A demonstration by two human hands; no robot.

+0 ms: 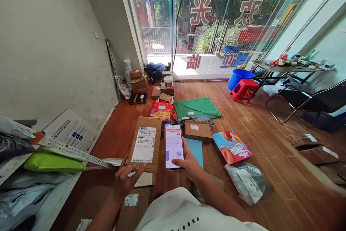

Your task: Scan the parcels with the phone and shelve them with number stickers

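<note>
My right hand (191, 164) is closed around a smartphone (174, 144), with the thumb over the lower part of its lit screen. An orange banner and pale panels show on the screen. My left hand (129, 176), wearing a ring, grips the near left corner of a cardboard box (133, 124). A large white shipping label (143, 144) faces up on that box, left of the phone. Other parcels lie beneath and beyond: a flat brown box (198, 130), a light blue packet (195, 150) and a cardboard box (137, 211) near my body.
A green bag parcel (197, 107), red parcel (162, 105), colourful box (232, 146) and clear plastic-wrapped parcel (248, 184) lie on the wood floor. A shelf with parcels (54, 160) stands left. A red stool (244, 89), blue bucket (240, 76) and black chair (310, 97) are right.
</note>
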